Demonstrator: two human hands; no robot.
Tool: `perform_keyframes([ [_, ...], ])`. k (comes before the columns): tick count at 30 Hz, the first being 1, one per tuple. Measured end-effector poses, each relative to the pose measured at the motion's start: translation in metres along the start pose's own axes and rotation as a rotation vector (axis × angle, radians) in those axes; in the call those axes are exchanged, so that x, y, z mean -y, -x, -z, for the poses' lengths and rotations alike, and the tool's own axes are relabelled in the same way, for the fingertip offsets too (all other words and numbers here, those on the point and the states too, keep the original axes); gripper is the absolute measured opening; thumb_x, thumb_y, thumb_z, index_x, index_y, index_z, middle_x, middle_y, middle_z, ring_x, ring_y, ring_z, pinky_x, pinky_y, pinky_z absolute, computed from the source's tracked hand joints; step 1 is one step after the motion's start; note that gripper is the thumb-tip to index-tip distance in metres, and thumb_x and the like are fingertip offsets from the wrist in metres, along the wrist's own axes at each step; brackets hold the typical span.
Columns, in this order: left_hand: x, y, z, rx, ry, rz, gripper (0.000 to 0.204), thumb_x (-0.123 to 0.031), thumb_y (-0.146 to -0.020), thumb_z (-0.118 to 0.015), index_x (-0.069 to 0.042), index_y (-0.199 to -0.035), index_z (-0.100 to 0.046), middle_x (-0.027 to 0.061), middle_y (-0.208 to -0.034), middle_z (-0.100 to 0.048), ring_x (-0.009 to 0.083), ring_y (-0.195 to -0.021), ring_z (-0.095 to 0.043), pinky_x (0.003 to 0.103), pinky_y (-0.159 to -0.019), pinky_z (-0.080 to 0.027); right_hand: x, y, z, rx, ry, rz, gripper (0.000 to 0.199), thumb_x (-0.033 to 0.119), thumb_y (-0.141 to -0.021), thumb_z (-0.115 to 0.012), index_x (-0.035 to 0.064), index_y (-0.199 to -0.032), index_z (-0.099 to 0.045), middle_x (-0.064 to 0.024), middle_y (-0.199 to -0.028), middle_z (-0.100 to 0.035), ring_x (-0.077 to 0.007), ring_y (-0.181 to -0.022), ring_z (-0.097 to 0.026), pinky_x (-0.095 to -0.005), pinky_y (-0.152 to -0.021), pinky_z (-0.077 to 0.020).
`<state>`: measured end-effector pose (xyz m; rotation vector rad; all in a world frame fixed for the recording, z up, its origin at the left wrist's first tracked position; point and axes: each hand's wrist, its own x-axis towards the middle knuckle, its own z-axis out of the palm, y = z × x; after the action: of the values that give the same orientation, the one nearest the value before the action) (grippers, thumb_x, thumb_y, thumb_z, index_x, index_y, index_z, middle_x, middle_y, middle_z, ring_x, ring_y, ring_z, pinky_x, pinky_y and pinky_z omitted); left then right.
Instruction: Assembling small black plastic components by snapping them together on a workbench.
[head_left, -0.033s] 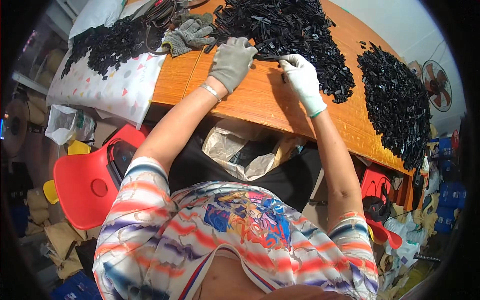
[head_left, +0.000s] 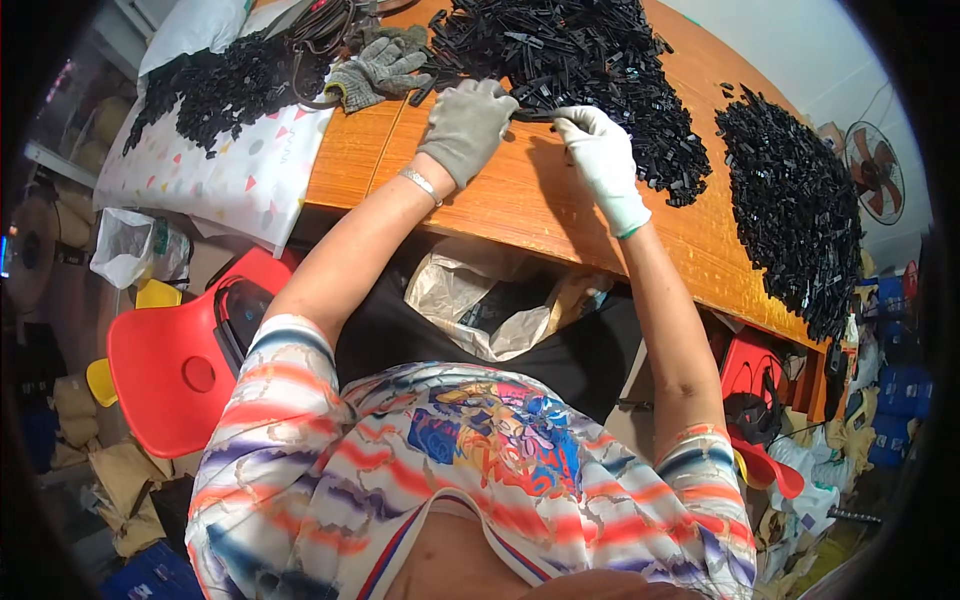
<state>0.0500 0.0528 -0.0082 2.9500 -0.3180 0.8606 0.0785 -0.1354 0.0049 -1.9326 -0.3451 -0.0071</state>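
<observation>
My left hand [head_left: 467, 130] wears a grey glove and lies at the near edge of a large pile of small black plastic parts [head_left: 560, 60]. Its fingers are curled, and the thumb and index side meets one end of a thin black plastic piece [head_left: 532, 115]. From the other side, my right hand [head_left: 600, 160], in a white glove, pinches that piece between thumb and fingertips. The piece spans the gap between both hands, just over the wooden table [head_left: 510, 205]. Its exact shape is too small to make out.
A second heap of black parts [head_left: 790, 200] covers the table's right side. At left, more black pieces [head_left: 235, 85] lie on a patterned sheet [head_left: 220, 185], beside spare grey gloves [head_left: 380, 75]. A paper-lined bag [head_left: 440, 290] sits below the table edge. A red chair [head_left: 165, 370] stands left.
My right hand has shifted slightly left, closer to my left hand. My left hand has moved only a touch; the piles look the same.
</observation>
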Motion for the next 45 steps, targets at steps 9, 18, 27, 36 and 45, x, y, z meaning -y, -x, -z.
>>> perform_keyframes([
  [9,-0.009,0.015,0.026,0.071,0.885,0.235,0.021,-0.011,-0.080,-0.068,-0.007,-0.101,-0.066,0.0091,-0.093,-0.068,0.0183,-0.083,-0.065,0.028,-0.076,-0.051,0.007,0.022,-0.025,-0.052,-0.017,0.070,0.020,0.015,-0.086,-0.066,0.0048,-0.103,-0.069,-0.0038,-0.091,-0.071,-0.0083,-0.079,-0.062,-0.0234,-0.071,-0.0491],
  [18,-0.021,0.031,0.001,0.019,1.781,0.490,0.019,-0.011,-0.092,-0.062,-0.001,-0.107,-0.060,0.0064,-0.101,-0.064,0.0120,-0.091,-0.061,0.025,-0.081,-0.050,0.024,0.041,-0.018,-0.002,-0.295,-0.003,0.018,0.011,-0.088,-0.064,-0.0007,-0.102,-0.067,-0.0046,-0.090,-0.069,-0.0079,-0.081,-0.060,-0.0225,-0.072,-0.0484],
  [27,-0.045,0.044,0.011,0.125,2.034,0.679,0.029,-0.031,-0.101,-0.044,-0.006,-0.114,-0.052,-0.0019,-0.077,-0.050,0.0054,-0.061,-0.047,0.017,-0.048,-0.035,0.034,0.040,-0.019,-0.060,-0.365,0.062,0.023,0.008,-0.088,-0.063,-0.0018,-0.109,-0.064,-0.0075,-0.099,-0.068,-0.0106,-0.088,-0.063,-0.0238,-0.077,-0.0499],
  [36,-0.051,0.043,0.022,0.099,1.894,0.725,0.020,-0.025,-0.100,-0.045,-0.011,-0.113,-0.051,-0.0047,-0.078,-0.049,0.0011,-0.057,-0.040,0.013,-0.046,-0.031,0.031,0.040,-0.029,-0.122,-0.278,0.146,0.021,0.008,-0.089,-0.063,-0.0008,-0.108,-0.064,-0.0050,-0.093,-0.068,-0.0063,-0.068,-0.059,-0.0193,-0.060,-0.0477],
  [45,-0.051,0.045,0.023,0.091,1.801,0.731,0.014,-0.023,-0.100,-0.046,-0.011,-0.104,-0.051,-0.0047,-0.076,-0.049,0.0004,-0.052,-0.038,0.014,-0.043,-0.030,0.035,0.047,-0.033,-0.151,-0.204,0.143,0.020,0.008,-0.087,-0.066,0.0004,-0.106,-0.066,-0.0033,-0.087,-0.069,-0.0046,-0.068,-0.058,-0.0185,-0.061,-0.0479],
])
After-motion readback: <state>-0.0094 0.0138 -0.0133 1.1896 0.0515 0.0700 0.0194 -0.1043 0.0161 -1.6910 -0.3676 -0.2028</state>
